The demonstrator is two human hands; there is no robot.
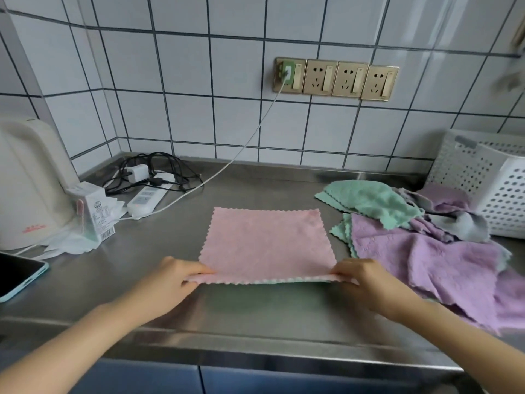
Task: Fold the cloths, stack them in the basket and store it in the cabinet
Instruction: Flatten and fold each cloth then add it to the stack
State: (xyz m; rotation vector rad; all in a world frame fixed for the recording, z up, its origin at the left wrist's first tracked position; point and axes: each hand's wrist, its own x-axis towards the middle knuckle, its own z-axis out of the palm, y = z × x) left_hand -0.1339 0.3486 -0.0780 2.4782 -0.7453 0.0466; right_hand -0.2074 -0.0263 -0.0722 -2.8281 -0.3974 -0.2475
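At centre frame, on the steel counter (255, 314), the pink cloth (267, 243) lies spread flat, its near edge lifted off the surface. Left hand (167, 282) pinches the near left corner, right hand (366, 282) pinches the near right corner; both clamped on cloth, thumbs on top. Judgement: first fold in hand. To do it well, I should carry both corners away together at equal height, land them square on the far corners, match the scalloped edges, then smooth the crease flat. Unfolded pile (420, 240) of green, purple and grey cloths sits centre right, touching the white perforated basket (494, 191) at right edge. Writing: small carton (93, 214) at left carries a barcode and printed text, too small to read; cream kettle (31, 183) shows red marking, illegible.
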